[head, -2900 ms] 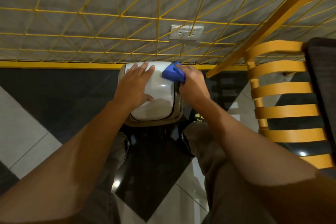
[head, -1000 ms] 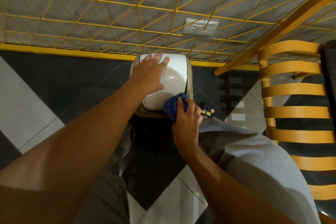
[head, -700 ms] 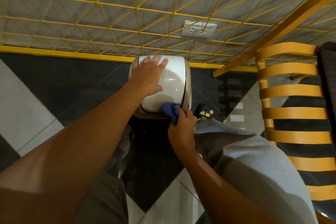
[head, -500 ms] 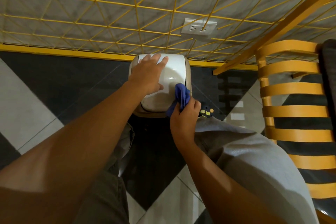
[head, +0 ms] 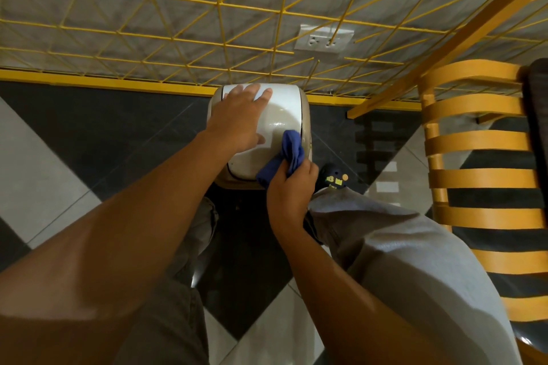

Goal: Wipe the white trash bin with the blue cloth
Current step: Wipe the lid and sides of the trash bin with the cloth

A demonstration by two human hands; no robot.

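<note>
The white trash bin (head: 284, 109) stands on the floor by the wall, seen from above, its glossy lid facing me. My left hand (head: 240, 118) lies flat on the left half of the lid with the fingers spread. My right hand (head: 292, 190) grips the bunched blue cloth (head: 286, 157) at the lid's near right corner. The cloth's upper fold lies against the lid's right edge.
A yellow wire grid (head: 219, 18) covers the grey wall behind the bin, with a wall socket (head: 324, 38) on it. A yellow slatted wooden chair (head: 480, 175) stands to the right. The floor is black and white tile (head: 44, 181). My knees flank the bin.
My right hand wiped the lid from its far right corner down to the near edge, then lifted the cloth up along the right side. My left hand stays pressed on the lid.
</note>
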